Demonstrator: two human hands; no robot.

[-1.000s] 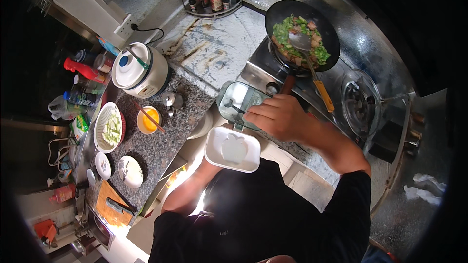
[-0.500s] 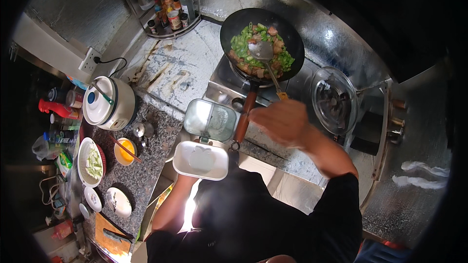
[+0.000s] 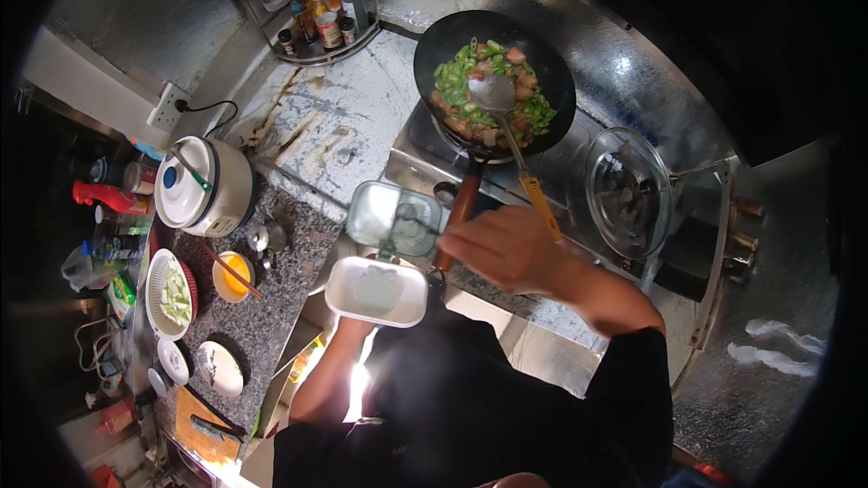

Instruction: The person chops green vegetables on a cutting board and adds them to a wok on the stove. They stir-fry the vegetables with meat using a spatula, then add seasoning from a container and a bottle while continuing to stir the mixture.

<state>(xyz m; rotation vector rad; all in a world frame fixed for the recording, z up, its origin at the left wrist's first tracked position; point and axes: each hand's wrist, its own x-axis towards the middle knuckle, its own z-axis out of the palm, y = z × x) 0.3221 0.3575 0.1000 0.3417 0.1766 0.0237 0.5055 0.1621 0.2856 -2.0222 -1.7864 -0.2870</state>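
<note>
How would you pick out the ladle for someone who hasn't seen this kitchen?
Find the black wok of green vegetables on the stove. The ladle lies in it, metal bowl on the food, yellow grip running to the right hand. The wok's own handle beside it is reddish-brown wood.

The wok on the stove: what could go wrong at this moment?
1. The wok is full and its long handle juts toward the person; a bump could tip it.
2. The ladle rests loose in the food and might slide out.
3. The open container, held off the counter's edge by the left hand, could spill.
</note>
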